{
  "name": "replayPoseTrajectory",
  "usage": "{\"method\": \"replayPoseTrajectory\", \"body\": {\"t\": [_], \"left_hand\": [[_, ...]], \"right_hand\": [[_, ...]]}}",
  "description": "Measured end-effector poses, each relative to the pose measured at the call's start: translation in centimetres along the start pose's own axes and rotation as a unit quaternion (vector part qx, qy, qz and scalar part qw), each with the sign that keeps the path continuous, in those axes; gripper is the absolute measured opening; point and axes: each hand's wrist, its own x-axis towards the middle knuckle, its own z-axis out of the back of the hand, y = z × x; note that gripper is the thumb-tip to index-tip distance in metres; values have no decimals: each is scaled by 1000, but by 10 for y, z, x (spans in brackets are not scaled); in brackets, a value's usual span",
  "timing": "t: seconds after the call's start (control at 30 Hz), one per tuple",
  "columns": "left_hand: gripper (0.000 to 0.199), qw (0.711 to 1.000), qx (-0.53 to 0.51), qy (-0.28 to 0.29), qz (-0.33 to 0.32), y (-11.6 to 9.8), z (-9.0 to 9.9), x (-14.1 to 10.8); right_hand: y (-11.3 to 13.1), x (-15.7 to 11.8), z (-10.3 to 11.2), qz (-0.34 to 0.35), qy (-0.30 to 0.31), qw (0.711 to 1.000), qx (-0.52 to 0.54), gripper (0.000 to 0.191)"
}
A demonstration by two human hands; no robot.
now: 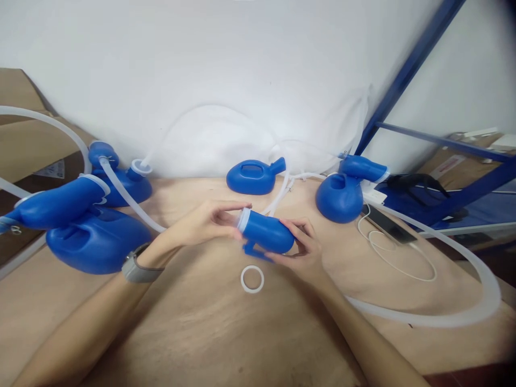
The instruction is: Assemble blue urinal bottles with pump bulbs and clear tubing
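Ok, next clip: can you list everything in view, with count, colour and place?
blue funnel piece: one, blue with a white rim, held between both hands at centre.
white ring: one, white, flat on the table just below the held piece.
blue containers: at least four, blue; two at left, one at back centre, one at right.
clear tubing: several lengths, translucent white, looping at left, centre and right.
thin white cord: one, coiled at right.
table: one, light wood.
cardboard boxes: brown, far left.
blue metal frame: one, right.
wristband: one, grey, left wrist.
left hand: at the rim end of the piece.
right hand: cradling its body.
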Motion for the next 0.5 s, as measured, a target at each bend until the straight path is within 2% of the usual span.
{"method": "replayPoseTrajectory", "body": {"t": [0.23, 0.37, 0.5], "left_hand": [[77, 999, 47, -1, -15, 0, -5, -4], [73, 998, 56, -12, -37, -1, -7, -4], [69, 996, 64, -13, -62, 1, -11, -4]], "right_hand": [[6, 5, 4, -27, 9, 999, 31, 77], [12, 6, 6, -80, 9, 995, 51, 71], [15, 8, 7, -160, 18, 981, 103, 66]]}}
